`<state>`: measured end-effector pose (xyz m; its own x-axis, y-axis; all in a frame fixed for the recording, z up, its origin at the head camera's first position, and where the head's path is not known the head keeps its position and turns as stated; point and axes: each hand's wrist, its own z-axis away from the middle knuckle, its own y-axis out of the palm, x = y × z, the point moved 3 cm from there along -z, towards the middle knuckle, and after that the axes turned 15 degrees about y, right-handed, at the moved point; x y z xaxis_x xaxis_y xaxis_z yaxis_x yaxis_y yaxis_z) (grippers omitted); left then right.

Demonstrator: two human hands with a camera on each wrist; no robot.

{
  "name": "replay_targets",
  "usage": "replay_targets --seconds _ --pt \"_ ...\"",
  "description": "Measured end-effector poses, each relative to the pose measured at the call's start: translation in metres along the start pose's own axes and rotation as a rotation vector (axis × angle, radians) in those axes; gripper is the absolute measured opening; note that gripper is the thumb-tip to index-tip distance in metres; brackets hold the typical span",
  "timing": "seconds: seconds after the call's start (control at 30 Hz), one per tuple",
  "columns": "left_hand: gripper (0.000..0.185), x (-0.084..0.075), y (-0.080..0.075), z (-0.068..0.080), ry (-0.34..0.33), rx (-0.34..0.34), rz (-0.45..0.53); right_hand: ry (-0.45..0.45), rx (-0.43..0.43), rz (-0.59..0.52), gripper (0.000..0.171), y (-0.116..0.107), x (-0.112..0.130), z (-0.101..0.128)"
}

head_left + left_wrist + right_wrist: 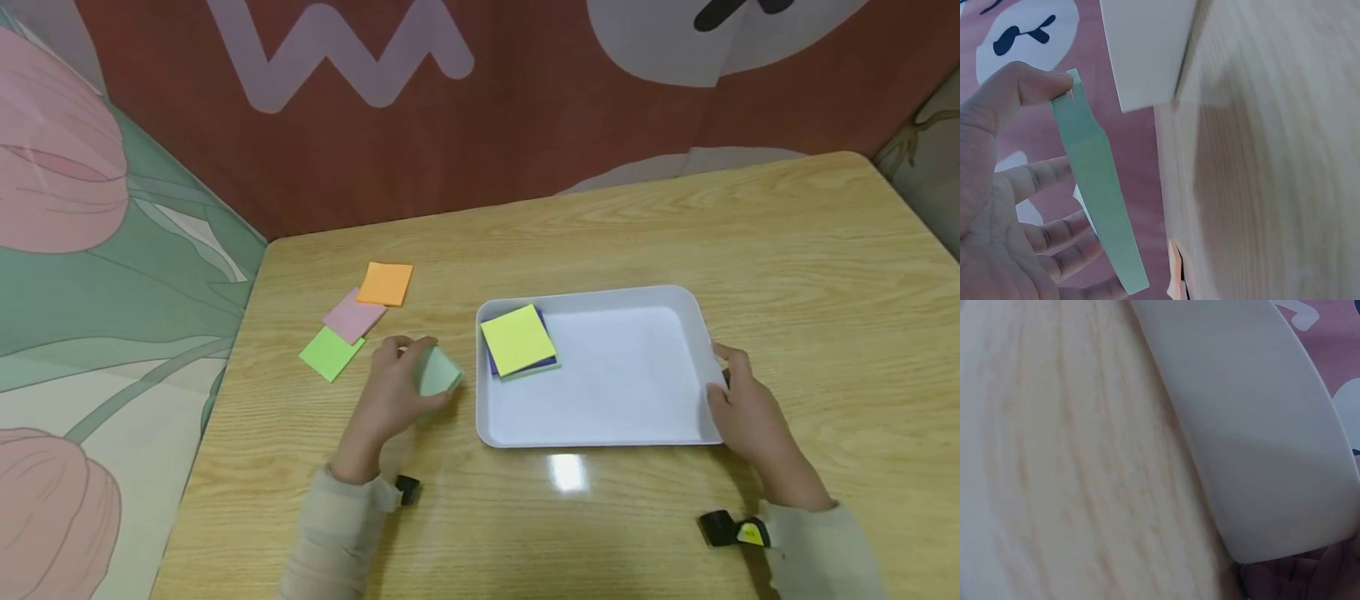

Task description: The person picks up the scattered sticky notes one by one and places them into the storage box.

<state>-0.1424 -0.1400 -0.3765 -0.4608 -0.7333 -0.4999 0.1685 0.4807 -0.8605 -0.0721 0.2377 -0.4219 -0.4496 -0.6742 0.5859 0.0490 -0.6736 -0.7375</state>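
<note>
White glare point(567, 472) spots the evenly lit table point(795, 275); both wrist views look softer.

Left fingers point(417, 349), right fingers point(738, 361) bent

Both the left hand point(401, 383) and the right hand point(750, 408) are bare, with no gloves. The left sleeve point(330, 533) is long, pale beige and softly creased; the right sleeve point(821, 546) is the same pale shade. A small black block point(407, 490) sits beside the left cuff. Another black block point(717, 527) sticks out by the right cuff, joined to a dark piece bearing a rounded yellow label point(751, 533), its print too small to read.
</note>
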Motion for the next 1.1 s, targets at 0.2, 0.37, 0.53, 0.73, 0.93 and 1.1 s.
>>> replay_targets --seconds 0.2,0.37,0.53,0.73,0.93,1.1 --pt "0.066 -0.014 0.003 -0.003 0.048 -0.001 0.024 0.003 0.005 0.003 0.049 0.000 0.001 -0.001" --pt "0.066 -0.023 0.005 -0.007 0.108 -0.009 0.038 -0.005 -0.003 -0.002 0.048 -0.001 0.001 -0.002" --pt "0.065 -0.033 0.009 -0.011 0.160 -0.012 0.053 0.000 -0.004 0.002 0.048 -0.001 0.001 -0.002" --pt "0.066 -0.046 0.013 -0.014 0.201 0.013 0.065 0.017 0.009 0.003 0.049 -0.001 0.000 0.000" --pt "0.069 -0.057 0.017 -0.016 0.245 0.051 0.065 0.014 0.004 -0.001 0.049 -0.001 0.000 0.000" --pt "0.070 -0.065 0.022 -0.016 0.261 0.104 0.073 -0.006 -0.022 -0.011 0.048 -0.001 -0.001 -0.001"
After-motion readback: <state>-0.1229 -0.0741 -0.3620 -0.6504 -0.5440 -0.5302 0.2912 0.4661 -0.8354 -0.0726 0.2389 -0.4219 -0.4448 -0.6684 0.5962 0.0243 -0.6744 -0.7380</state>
